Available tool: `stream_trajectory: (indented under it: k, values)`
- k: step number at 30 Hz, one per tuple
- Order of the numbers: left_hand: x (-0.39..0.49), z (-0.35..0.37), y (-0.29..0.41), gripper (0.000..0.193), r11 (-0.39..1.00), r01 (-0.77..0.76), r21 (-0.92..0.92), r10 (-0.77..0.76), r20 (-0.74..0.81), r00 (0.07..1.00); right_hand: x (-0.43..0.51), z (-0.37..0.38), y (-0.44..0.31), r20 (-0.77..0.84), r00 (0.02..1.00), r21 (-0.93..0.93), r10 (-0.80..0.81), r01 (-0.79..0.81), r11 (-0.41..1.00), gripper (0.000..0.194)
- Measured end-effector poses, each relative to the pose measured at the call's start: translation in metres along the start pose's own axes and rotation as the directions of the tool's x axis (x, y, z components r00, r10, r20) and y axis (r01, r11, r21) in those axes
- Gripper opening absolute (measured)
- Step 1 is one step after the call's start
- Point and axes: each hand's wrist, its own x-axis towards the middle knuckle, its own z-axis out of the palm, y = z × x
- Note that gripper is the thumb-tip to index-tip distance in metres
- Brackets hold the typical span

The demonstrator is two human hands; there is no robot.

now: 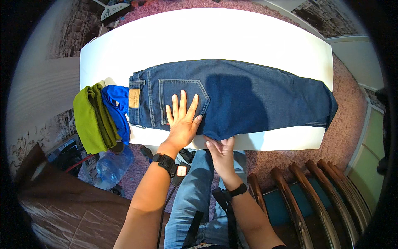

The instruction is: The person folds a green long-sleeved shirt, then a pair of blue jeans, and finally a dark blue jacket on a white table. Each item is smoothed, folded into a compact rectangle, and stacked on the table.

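A pair of dark blue jeans (279, 99), folded lengthwise, lies across the white table (205, 34) with its waistband to the left. My left hand (182, 124) rests flat on the back pocket, fingers spread, holding nothing. At the table's near edge my right hand (221, 152) is palm up, its fingers at the edge of the jeans and partly hidden under the denim; whether they pinch it I cannot tell. Left of the waistband lies a crumpled blue cloth (116, 105), beside a folded green garment (93, 121) that hangs over the table's left end.
Below the table's left end stands a large clear blue plastic bottle (115, 165). A brown covered surface (74, 208) fills the lower left. At the lower right is a piece of furniture with curved wooden slats (295, 193). A dustpan or brush head (114, 11) lies beyond the table.
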Motion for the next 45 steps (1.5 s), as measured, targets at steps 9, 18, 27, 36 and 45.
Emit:
stream_trajectory:
  k: [9, 18, 27, 36, 45]
  values:
    - [0.001, -0.001, -0.001, 0.067, 1.0, -0.006, -0.007, 0.007, 0.016, 1.0, 0.004, -0.034, 0.01, -0.051, 0.994, -0.476, -0.097, 0.061, 0.877, 0.019]
    - [-0.002, 0.001, 0.005, 0.071, 1.0, -0.005, 0.007, 0.006, -0.059, 0.998, 0.009, -0.043, -0.011, -0.069, 0.959, -0.273, 0.274, -0.282, 0.92, 0.019]
    - [-0.001, 0.012, 0.066, 0.066, 0.995, -0.09, -0.043, 0.068, -0.367, 0.928, 0.023, -0.074, -0.042, -0.219, 0.907, 0.255, 0.36, -0.303, 0.918, 0.024]
    - [0.024, 0.038, 0.097, 0.082, 0.992, -0.11, 0.058, 0.12, -0.207, 0.971, 0.035, -0.138, -0.054, -0.527, 0.85, -0.132, 0.018, -0.102, 0.986, 0.014]
    - [0.016, 0.049, 0.084, 0.088, 0.979, -0.082, 0.184, 0.127, -0.243, 0.962, 0.094, -0.217, -0.121, -0.229, 0.856, -0.63, -0.464, 0.233, 0.741, 0.01]
